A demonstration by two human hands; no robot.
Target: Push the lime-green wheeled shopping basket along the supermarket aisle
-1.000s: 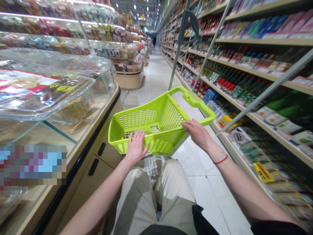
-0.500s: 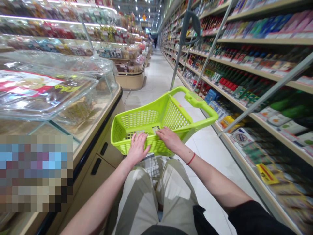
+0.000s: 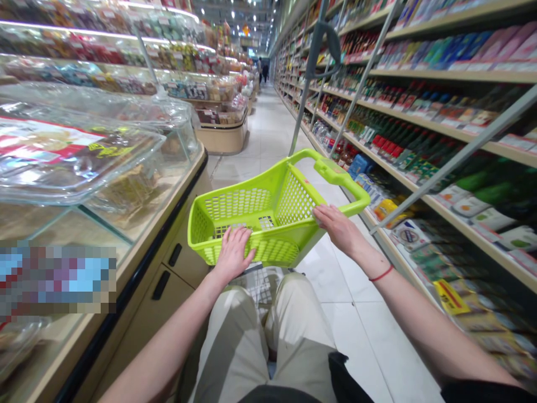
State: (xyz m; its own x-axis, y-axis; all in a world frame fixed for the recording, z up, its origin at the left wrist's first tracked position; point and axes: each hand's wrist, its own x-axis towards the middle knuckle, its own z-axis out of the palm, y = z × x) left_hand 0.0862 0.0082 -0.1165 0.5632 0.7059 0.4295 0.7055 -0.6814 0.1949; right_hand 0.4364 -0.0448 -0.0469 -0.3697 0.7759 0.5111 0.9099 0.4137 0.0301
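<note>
A lime-green plastic shopping basket (image 3: 251, 204) with perforated walls sits in front of me, its long handle bar (image 3: 335, 170) pointing forward. My left hand (image 3: 232, 254) lies over the basket's near rim, fingers spread. My right hand (image 3: 339, 229) holds the right-hand rim, close to the handle bar. A thin red cord (image 3: 381, 273) circles my right wrist. The basket looks empty, and its lower part hides what is beneath it. My beige trousers (image 3: 255, 336) show below the basket.
To the left runs a glass display counter (image 3: 84, 184) with clear plastic lids and a wooden base. To the right stand tall shelves (image 3: 440, 129) of packaged goods and bottles. A tiled aisle (image 3: 268, 129) stretches ahead, with people (image 3: 262, 70) far off.
My right hand has moved from the near rim, beside my left hand, out to the right-hand rim. My left hand stays on the near rim.
</note>
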